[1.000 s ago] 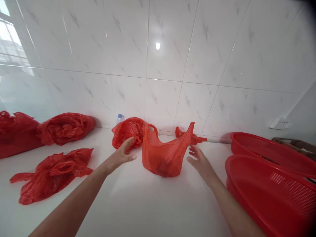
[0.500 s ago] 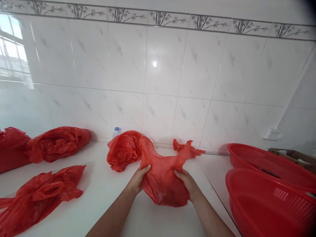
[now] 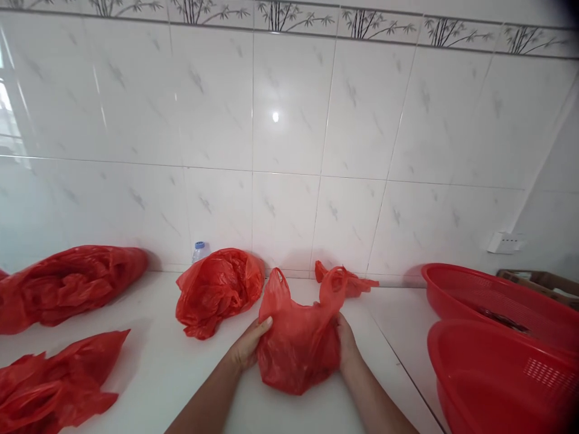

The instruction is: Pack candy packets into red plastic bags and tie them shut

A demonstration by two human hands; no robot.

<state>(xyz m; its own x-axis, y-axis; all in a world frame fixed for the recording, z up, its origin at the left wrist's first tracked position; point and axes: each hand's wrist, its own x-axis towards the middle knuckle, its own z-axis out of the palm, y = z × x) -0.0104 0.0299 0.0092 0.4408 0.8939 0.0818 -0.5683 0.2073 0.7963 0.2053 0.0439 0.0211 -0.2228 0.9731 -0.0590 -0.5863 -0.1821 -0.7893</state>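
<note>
A red plastic bag [image 3: 296,349] with two loop handles stands upright at the centre, bulging low down as if something is inside; its contents cannot be made out. My left hand [image 3: 250,343] grips the bag's left side, thumb on the near face. On the opposite side my right hand [image 3: 346,340] is closed on the bag, its fingers partly hidden behind the plastic. Just beyond my left hand lies a crumpled red bag [image 3: 219,289]. A smaller red bag [image 3: 357,284] rests by the wall behind the held one.
At right sit two red plastic baskets [image 3: 493,355], the rear one holding dark items, with a cardboard box [image 3: 543,286] behind. More red bags [image 3: 67,289] lie at left. A clear bottle with a blue cap [image 3: 199,250] stands near the tiled wall [image 3: 289,211].
The held bag has turned and its two handles now stand up as distinct loops. My right thumb has gone from the bag's front to its side. The camera view has shifted slightly.
</note>
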